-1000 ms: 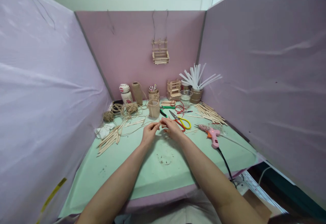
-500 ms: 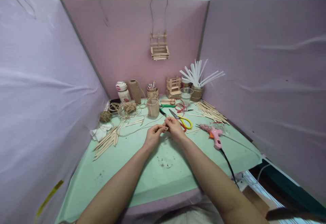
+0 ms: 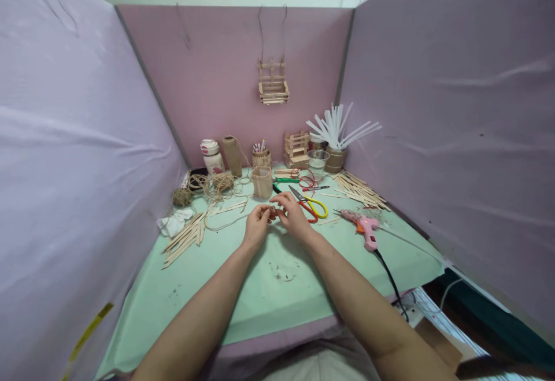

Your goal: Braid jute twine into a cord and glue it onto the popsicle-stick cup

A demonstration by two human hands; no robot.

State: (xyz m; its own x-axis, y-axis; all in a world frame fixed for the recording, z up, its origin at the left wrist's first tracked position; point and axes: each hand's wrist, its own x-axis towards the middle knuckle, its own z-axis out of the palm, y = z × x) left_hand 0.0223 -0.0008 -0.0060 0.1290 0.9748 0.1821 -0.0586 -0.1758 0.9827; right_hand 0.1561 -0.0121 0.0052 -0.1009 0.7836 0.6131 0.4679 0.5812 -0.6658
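Note:
My left hand [image 3: 257, 226] is closed in a pinch over the middle of the table, its fingertips on a length of jute twine [image 3: 228, 225] that trails off to the left. Touching those fingertips, my right hand [image 3: 291, 216] is also closed, thumb and finger at the same small bit of twine, most of it hidden by the fingers. Just beyond my right hand lie scissors [image 3: 318, 207] with one yellow and one red handle. A small basket of craft sticks [image 3: 262, 183] stands behind my hands, beside green-handled pliers [image 3: 286, 180].
Loose twine [image 3: 222, 182] tangles at the back left, above a pile of wooden sticks [image 3: 186, 235]. On the right are a pink glue gun [image 3: 368, 230] with a black cord and more sticks [image 3: 362, 190]. A wooden swing [image 3: 273, 89] hangs on the back wall.
My hands have shifted slightly left, and my right fingers have loosened and lifted at the twine. The strand across the table has moved closer to my left hand. The view tilts slightly.

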